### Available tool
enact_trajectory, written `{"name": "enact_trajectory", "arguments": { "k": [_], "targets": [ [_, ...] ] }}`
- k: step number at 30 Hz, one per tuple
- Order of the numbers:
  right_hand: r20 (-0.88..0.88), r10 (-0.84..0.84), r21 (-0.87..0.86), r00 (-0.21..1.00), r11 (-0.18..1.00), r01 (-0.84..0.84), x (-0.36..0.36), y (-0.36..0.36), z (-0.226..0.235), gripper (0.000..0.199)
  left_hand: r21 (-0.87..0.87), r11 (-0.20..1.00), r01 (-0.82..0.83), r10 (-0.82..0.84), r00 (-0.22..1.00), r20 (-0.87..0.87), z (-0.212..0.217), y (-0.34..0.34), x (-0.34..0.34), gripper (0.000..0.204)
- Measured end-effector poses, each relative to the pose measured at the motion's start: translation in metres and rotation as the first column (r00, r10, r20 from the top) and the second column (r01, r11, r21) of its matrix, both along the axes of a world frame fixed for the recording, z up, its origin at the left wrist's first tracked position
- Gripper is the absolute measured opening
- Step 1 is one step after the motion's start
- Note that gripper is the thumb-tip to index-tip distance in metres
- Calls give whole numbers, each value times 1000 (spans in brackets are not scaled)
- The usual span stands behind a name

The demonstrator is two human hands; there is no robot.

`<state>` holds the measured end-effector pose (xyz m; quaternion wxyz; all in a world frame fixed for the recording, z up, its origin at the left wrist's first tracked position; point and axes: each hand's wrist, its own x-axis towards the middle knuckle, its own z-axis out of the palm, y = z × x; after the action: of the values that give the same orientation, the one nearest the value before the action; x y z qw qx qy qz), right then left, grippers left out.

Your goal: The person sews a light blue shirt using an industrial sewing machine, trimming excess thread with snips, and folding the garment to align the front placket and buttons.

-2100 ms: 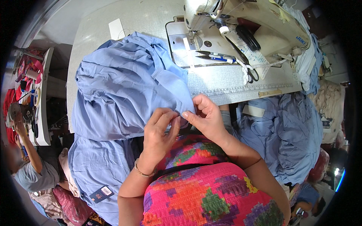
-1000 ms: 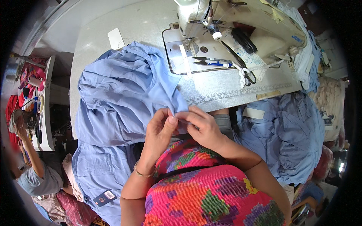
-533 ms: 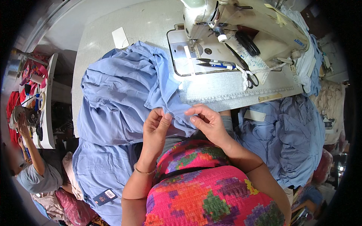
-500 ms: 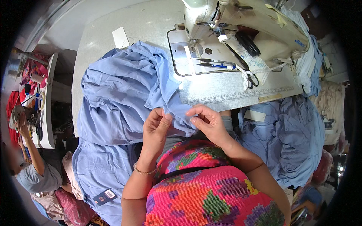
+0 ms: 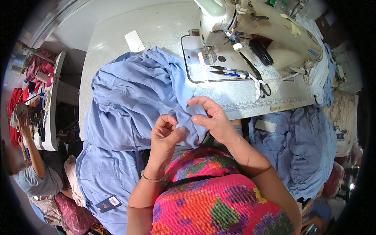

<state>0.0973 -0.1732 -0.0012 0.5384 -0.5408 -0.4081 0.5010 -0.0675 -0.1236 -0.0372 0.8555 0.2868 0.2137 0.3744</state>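
Observation:
A light blue garment (image 5: 133,86) lies bunched over the table's left part and hangs off its front edge. My left hand (image 5: 166,135) is at the garment's lower right part, fingers curled in and thumb close to them. Whatever may be between its fingertips is too small to make out. To its right, my right hand (image 5: 215,119) has thumb and forefinger spread apart over the cloth's edge, with nothing visible gripped. Beyond both hands stands a sewing machine (image 5: 219,27).
On the machine bed lie thread snips (image 5: 231,73), scissors (image 5: 266,89) and a white tag (image 5: 134,41). A ruler strip (image 5: 258,102) runs along the front edge. More blue garments (image 5: 293,149) are piled at right. Far left, a person (image 5: 35,176) works beside a white shelf (image 5: 51,117).
My hands have moved apart, the right one up and to the right, its thumb and forefinger wider. The garment's corner near the right hand has dropped, and the whole view has shifted slightly.

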Motion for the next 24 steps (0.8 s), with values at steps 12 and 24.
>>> {"name": "enact_trajectory", "arguments": {
  "k": [12,24],
  "targets": [
    [762,109,-77,639,994,-77,10,-12,24,31,663,749,0,407,789,-460,23,62,-20,11],
    [422,52,-136,905,991,6,45,134,-3,26,703,694,157,483,623,-616,-3,116,48,35]
  ]
}}
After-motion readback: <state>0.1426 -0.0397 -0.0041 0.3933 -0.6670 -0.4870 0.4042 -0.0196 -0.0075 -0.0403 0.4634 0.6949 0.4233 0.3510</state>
